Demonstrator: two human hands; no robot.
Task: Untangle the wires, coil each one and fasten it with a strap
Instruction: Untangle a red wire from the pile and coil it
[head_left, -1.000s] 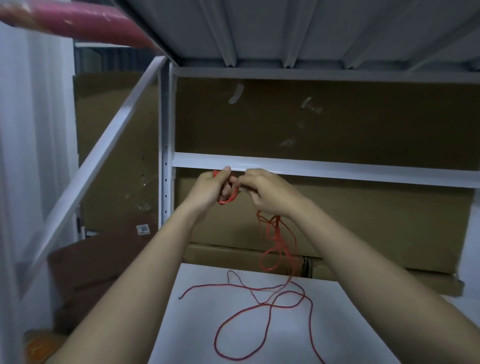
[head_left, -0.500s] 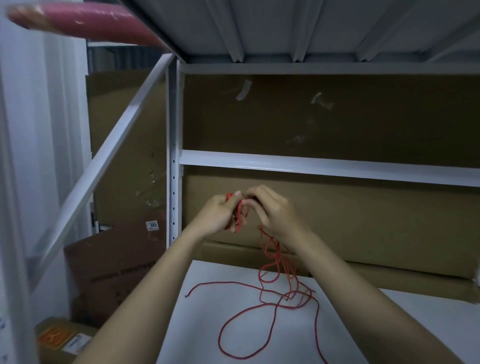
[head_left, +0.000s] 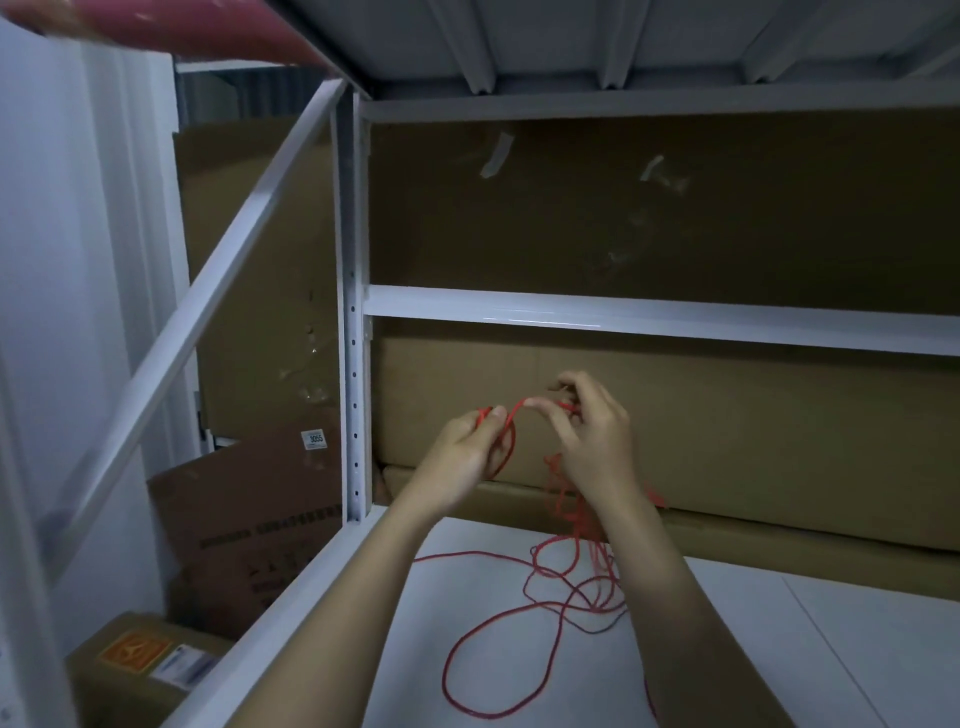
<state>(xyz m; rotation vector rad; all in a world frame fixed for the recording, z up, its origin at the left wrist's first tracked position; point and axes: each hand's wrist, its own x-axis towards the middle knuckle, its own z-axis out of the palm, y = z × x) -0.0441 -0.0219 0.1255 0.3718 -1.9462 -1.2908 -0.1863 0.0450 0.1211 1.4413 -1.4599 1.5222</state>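
Observation:
A thin red wire (head_left: 498, 639) lies in loose tangled loops on the white shelf surface (head_left: 831, 649) and rises up to both hands. My left hand (head_left: 467, 452) grips a small coil of the wire, with a loop hanging below the palm. My right hand (head_left: 592, 431) pinches the strand between thumb and fingertips, a short way to the right of the left hand. A short arc of wire spans the gap between the two hands. More of the wire hangs behind my right wrist. No strap is visible.
A white metal rack surrounds the work area: an upright post (head_left: 353, 364), a horizontal beam (head_left: 649, 317) above the hands, a diagonal brace (head_left: 218, 291) on the left. Large cardboard sheets (head_left: 727, 431) stand behind. Cardboard boxes (head_left: 140, 670) sit lower left.
The hands, held close together before, have moved apart, drawing a short stretch of red wire out between them. The view has shifted slightly, so both hands sit further right in the frame.

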